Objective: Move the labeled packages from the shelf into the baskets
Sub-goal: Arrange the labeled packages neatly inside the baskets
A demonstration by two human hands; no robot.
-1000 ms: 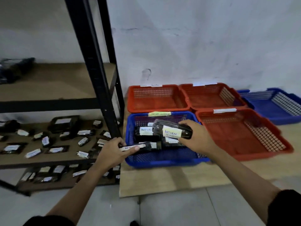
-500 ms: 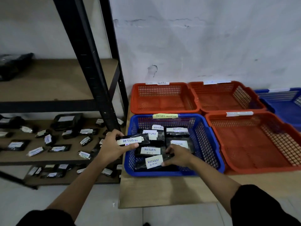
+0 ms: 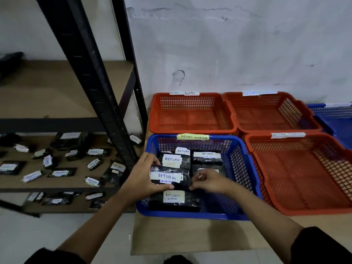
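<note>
Package [image 3: 167, 177] lies crosswise, left hand [image 3: 142, 180] gripping it, right hand [image 3: 211, 182] seemingly pinching it

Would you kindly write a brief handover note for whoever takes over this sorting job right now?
Left hand: grip on a black plastic package with a white RETURN label, over the blue mesh basket.
Right hand: fingers loosely curled beside that package; whether it touches, unclear.
Done: several labelled packages lie in the blue basket.
Left: many labelled packages on the brown shelf boards; the three red mesh baskets show no packages.
</note>
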